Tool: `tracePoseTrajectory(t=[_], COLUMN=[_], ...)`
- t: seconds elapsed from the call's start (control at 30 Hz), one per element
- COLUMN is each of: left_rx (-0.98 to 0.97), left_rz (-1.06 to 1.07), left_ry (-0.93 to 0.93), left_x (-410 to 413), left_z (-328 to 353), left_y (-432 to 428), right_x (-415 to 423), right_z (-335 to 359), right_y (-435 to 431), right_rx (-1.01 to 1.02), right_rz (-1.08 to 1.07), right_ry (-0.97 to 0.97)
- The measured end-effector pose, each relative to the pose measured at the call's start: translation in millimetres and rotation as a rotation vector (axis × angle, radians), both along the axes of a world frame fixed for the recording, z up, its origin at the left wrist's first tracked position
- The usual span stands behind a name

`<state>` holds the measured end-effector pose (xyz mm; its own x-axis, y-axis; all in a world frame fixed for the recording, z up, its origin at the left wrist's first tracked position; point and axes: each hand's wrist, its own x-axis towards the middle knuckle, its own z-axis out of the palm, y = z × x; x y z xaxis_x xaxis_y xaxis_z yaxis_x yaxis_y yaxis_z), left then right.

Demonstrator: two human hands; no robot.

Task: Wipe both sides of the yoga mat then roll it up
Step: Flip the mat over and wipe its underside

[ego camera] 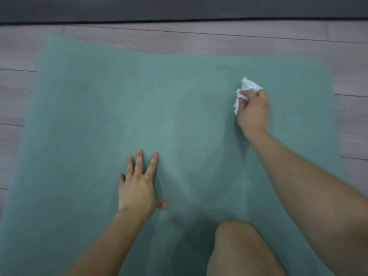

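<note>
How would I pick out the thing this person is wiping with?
Start at the green yoga mat spread on the grey plank floor. Near its far right corner, the right hand grips a crumpled wipe against the mat. It is the only white thing in view; the left hand rests flat, holding nothing.

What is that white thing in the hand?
The right hand grips a crumpled white tissue by its lower part. The left hand holds nothing.
</note>
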<state>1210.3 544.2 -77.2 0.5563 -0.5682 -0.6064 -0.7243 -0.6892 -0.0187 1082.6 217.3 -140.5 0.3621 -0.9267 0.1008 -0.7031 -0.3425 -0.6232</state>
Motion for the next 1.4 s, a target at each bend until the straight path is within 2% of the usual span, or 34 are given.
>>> tracePoseTrajectory(t=[0.07, 0.13, 0.2, 0.27, 0.33, 0.37, 0.43, 0.57, 0.7, 0.77, 0.8, 0.87, 0.97, 1.07, 1.13, 1.23, 1.3, 1.37, 1.4], left_rx=[0.004, 0.012, 0.0, -0.017, -0.024, -0.025, -0.024, -0.025, -0.019, -0.019, -0.02, -0.025, -0.035, -0.053, -0.064, -0.071, -0.079, -0.109, -0.132], left_rz=[-0.008, -0.006, -0.005, -0.01, -0.021, -0.023, -0.022, -0.024, -0.022, -0.023, -0.028, -0.039, -0.045, -0.057, -0.076, -0.069, -0.059, -0.042, -0.029], left_ry=[-0.03, -0.041, -0.042, -0.044, -0.056, -0.06, -0.056, -0.062, -0.077, -0.088, -0.091, -0.096, -0.092, -0.115, -0.115, -0.127, -0.123, -0.124, -0.12], left_x=[-2.9, -1.4, 0.6, 2.3, 3.1, 4.0, 5.1, 5.2, 4.2, 3.2, 3.2, 3.7, 4.4, 7.1, 9.3, 9.1, 9.3, 9.0, 8.0], left_z=[-4.9, -5.3, -5.5, -7.8, -9.0, -9.5, -10.0, -7.7, -6.4, -7.2, -8.0, -8.3, -5.6, -7.7, -10.2, -12.0, -12.4, -11.6, -9.8], left_y=[-2.7, -6.5, -6.0, -3.5, -2.2, -1.8, -1.6, -2.5, -4.8, -6.0, -6.6, -6.8, -5.8, -1.9, -0.3, 1.0, 1.9, 4.4, 6.8], right_x=[12.2, 46.8, 84.4, 109.8, 108.9, 101.6, 78.6, 7.7, 14.7, 36.4, 47.5, 73.1, 104.5, 94.8, 67.9, 14.0, 5.4, 24.6, 36.1], right_z=[-5.7, -9.8, -17.0, -19.9, -12.8, -10.6, -8.3, -10.7, -11.2, -8.5, -9.0, -12.3, -15.5, -15.0, -12.6, -9.3, -13.2, -15.4, -15.3], right_y=[10.7, 46.9, 100.8, 152.0, 167.5, 155.9, 116.3, 30.5, 36.4, 51.3, 63.0, 100.6, 163.8, 160.0, 123.2, 76.9, 74.7, 98.2, 118.8], right_rx=[0.004, -0.004, -0.031, -0.023, 0.008, -0.007, -0.032, 0.013, 0.006, -0.025, -0.026, -0.01, -0.037, -0.058, -0.088, -0.056, -0.041, -0.043, -0.034], right_rz=[-0.215, -0.278, -0.049, 0.36, 0.723, 0.799, 0.731, 0.067, -0.173, -0.184, -0.12, 0.104, 0.412, 0.635, 0.546, 0.167, 0.015, 0.005, 0.077], right_ry=[-0.023, -0.07, -0.134, -0.096, -0.062, -0.08, -0.131, -0.051, 0.023, 0.015, -0.014, -0.084, -0.063, -0.015, -0.023, -0.038, -0.037, -0.036, -0.024])
